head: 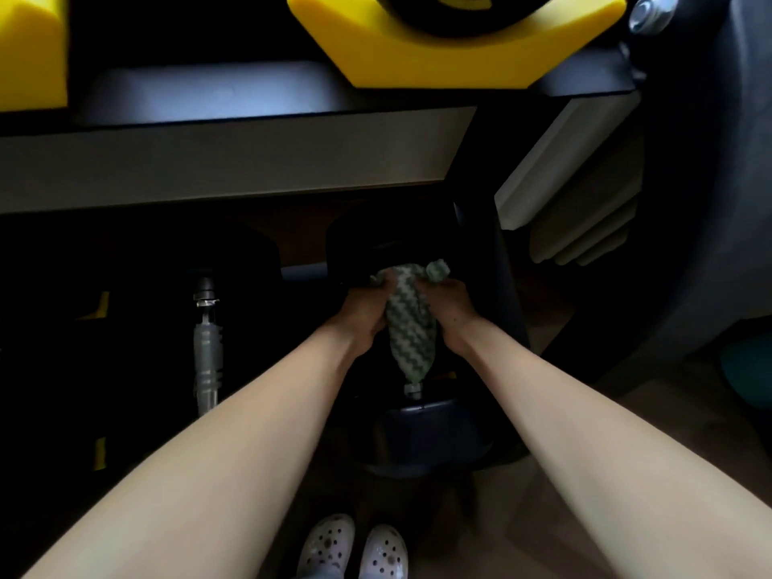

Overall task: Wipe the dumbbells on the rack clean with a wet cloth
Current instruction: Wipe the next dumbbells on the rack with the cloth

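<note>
Black dumbbell (422,432): on the low tier of the rack (209,160), sunk in shadow; near head just traceable, far head probably the dark mass beyond the cloth (411,328), edges hard to make out.
Handle (412,388): nearly all hidden under the cloth; only a short steel end showing by the near head.
Second dumbbell (206,348): left of the first, well apart; ribbed steel handle plain, both heads swallowed by the dark.
Yellow dumbbell (438,48): on the upper tier, cut off by the top edge; another yellow head (29,48) clipped at the top-left corner.
Rack: pale rail crossing the view above the hands; black post (493,265) at right; lower parts unclear.
Cloth: green-and-white zigzag weave, wrapped lengthwise round the handle, bunched at the far end, tapering toward the near end; wetness not readable in this light.
Left hand (363,315): clenched on the cloth's left side, fingers curled into the folds.
Right hand (449,315): clenched on the cloth's right side, a loose corner sticking up past the knuckles.
Clogs (355,549): white, perforated, cut off at the bottom edge, on a wood floor (501,537).
</note>
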